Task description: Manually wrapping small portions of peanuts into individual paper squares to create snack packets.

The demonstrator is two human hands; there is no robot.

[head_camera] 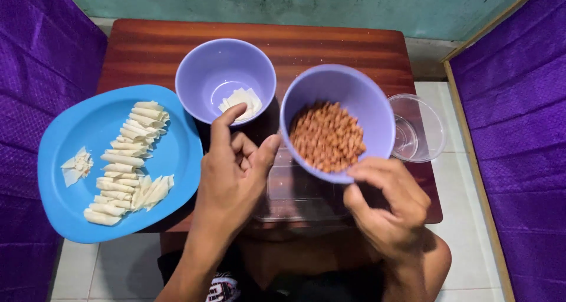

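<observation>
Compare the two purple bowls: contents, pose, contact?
The near bowl is filled with small reddish-brown peanuts; the far bowl holds only a few pale flat wrapper pieces. The near bowl is tilted toward the camera and looks lifted, with the right hand at its lower rim; the far bowl sits flat on the wooden table. The left hand hovers by the far bowl's rim, fingers curled. Both are round and the same lilac colour.

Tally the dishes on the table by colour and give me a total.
Purple bowls: 2, one with peanuts held by the right hand, one with pale wrappers beyond the left hand
Blue plate: 1
Clear cup: 1
Clear box: 1
Total: 5
</observation>
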